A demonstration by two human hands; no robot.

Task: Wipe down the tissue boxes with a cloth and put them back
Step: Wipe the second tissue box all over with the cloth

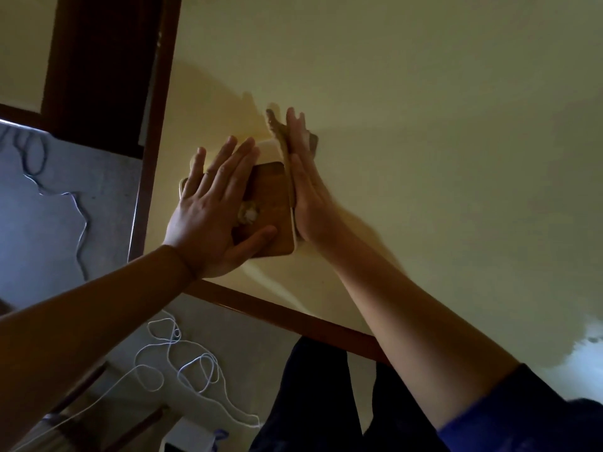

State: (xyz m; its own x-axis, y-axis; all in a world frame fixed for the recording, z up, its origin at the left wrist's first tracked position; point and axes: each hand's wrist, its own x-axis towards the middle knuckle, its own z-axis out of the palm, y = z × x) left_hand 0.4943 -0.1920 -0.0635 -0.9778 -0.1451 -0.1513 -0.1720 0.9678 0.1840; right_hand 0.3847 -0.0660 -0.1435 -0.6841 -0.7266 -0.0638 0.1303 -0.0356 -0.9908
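Observation:
A brown wooden-topped tissue box (pixel 272 197) stands near the left corner of a pale yellow table (pixel 424 125), with a tuft of white tissue showing at its top slot. My left hand (pixel 212 210) lies flat on the box lid, fingers straight and spread. My right hand (pixel 301 181) presses a brownish cloth (pixel 277 128) flat against the box's right side, fingers straight; the cloth sticks out beyond my fingertips. The hand looks slightly blurred.
The table has a dark wooden rim (pixel 293 316) along its front and left edges. White cable (pixel 182 363) lies in loops on the grey floor at the lower left. A dark wooden frame (pixel 98 70) stands at the upper left. My dark trousers (pixel 313 402) are below the table edge.

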